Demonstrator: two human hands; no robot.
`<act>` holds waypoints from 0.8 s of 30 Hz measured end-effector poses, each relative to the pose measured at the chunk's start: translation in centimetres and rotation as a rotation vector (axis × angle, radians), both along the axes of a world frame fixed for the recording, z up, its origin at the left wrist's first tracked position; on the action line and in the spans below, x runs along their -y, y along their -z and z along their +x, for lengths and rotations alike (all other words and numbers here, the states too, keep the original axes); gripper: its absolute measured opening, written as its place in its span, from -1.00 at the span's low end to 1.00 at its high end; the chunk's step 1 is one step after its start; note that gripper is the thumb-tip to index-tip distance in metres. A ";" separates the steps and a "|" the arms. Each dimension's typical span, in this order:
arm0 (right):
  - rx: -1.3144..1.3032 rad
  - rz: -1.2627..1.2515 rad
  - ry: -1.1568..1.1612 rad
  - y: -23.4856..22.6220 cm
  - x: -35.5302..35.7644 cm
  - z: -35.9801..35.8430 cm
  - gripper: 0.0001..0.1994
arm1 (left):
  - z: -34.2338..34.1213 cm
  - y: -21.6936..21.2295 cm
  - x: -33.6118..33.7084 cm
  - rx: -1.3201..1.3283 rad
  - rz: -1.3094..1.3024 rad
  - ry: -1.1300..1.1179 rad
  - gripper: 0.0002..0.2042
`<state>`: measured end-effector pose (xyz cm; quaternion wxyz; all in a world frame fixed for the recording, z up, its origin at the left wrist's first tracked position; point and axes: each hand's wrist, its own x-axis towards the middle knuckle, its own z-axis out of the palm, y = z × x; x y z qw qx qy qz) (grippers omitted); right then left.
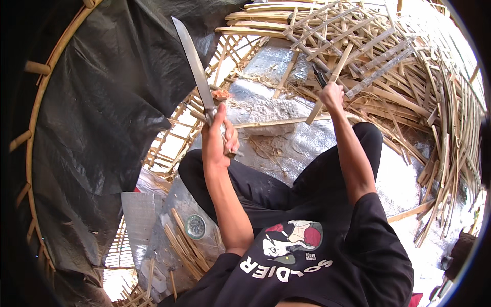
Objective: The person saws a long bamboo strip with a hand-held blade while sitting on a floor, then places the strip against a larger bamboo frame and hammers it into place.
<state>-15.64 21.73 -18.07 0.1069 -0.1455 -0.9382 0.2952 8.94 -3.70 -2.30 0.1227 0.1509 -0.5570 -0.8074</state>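
My left hand (219, 134) is closed round the grip of a long knife (194, 61), whose bare blade points up and away above my left knee. Farther off to the right, my right hand (332, 96) is closed on a flat split bamboo strip (341, 65), which slants past both sides of the fist. A short black object (319, 77) sticks up beside these fingers; whether the hand holds it too is unclear. Just beyond my legs, a pale block (271, 115) lies with a thin bamboo strip across it.
A large heap of split bamboo (399, 97) curves round the far and right side. Woven bamboo lattice (327, 38) lies on top of it. Black sheeting (102, 97) hangs at the left. Near my left elbow are a round container (195, 226) and several bamboo sticks (181, 243).
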 end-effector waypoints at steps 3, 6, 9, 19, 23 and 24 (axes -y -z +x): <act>0.031 -0.269 -0.063 4.1 -0.9 0.9 -0.67 | 1.6 1.8 1.1 0.109 -0.132 -0.015 -0.49; -0.109 -0.402 -0.008 3.3 0.5 1.9 -0.78 | 0.8 2.4 0.7 0.136 -0.090 -0.010 -0.47; -0.204 -0.466 -0.006 0.2 2.1 3.5 -0.80 | -0.3 1.8 1.0 0.132 -0.046 -0.056 -0.45; -0.586 -0.669 -0.249 -0.1 10.9 8.8 -0.79 | 2.5 -9.9 2.6 -0.113 -0.309 -0.015 -0.63; -0.579 -0.553 -0.341 0.0 12.5 9.7 -0.72 | 3.4 -15.9 3.5 -0.096 -0.443 -0.013 -0.56; -0.584 -0.577 -0.357 -0.3 12.9 9.7 -0.70 | 3.4 -16.7 3.5 -0.061 -0.486 -0.038 -0.54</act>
